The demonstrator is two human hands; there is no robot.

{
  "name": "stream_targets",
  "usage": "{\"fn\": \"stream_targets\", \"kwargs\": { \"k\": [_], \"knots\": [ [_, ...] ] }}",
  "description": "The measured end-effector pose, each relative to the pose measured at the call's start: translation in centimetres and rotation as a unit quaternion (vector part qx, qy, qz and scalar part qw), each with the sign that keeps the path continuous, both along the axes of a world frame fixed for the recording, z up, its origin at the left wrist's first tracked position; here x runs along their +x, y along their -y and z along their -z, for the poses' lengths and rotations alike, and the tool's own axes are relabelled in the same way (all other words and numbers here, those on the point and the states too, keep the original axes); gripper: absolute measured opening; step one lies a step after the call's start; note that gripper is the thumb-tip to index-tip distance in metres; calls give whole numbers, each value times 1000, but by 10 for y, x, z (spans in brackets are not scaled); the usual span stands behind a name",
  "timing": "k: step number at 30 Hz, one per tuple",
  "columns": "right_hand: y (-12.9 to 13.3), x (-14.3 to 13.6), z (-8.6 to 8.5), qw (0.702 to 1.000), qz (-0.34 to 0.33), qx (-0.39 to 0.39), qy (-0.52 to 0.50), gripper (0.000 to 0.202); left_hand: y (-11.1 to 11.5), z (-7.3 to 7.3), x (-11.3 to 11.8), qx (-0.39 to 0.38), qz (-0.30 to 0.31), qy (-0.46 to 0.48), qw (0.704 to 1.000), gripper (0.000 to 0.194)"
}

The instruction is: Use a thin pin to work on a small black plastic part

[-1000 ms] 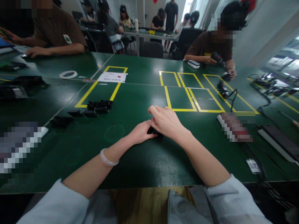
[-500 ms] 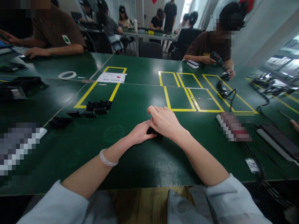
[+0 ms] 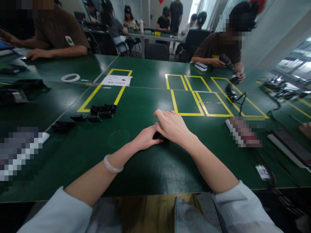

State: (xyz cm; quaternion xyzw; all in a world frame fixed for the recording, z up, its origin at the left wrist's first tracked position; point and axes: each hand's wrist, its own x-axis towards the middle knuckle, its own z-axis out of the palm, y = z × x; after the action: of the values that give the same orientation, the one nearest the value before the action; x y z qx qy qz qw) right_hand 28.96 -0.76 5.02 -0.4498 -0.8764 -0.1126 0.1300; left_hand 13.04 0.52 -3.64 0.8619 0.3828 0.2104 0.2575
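Note:
My left hand point(image 3: 148, 137) is closed on a small black object point(image 3: 159, 136) at the middle of the green table point(image 3: 145, 165). Over the same object lies my right hand point(image 3: 172, 125), its fingers curled and touching the left fingers. What the right fingers grip is hidden beneath them. Most of the black object is covered by both hands, so its shape cannot be made out. Several black parts point(image 3: 103, 110) rest on the table to the left, near a yellow tape outline point(image 3: 88, 100).
A white paper point(image 3: 116, 80) and a tape roll point(image 3: 70, 77) lie further back. Blurred devices point(image 3: 245, 131) and cables point(image 3: 240, 103) are on the right. Across the table a person point(image 3: 216, 48) holds a dark tool point(image 3: 226, 61); another person point(image 3: 60, 32) sits at the left.

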Motion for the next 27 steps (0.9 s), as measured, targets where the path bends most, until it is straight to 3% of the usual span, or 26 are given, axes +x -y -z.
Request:
{"fn": "stream_targets", "kwargs": {
  "k": [27],
  "knots": [
    [-2, 1, -2, 1000, 0, -9, 2, 19, 0, -2, 1, 0, -8, -9, 1000, 39]
  ]
}}
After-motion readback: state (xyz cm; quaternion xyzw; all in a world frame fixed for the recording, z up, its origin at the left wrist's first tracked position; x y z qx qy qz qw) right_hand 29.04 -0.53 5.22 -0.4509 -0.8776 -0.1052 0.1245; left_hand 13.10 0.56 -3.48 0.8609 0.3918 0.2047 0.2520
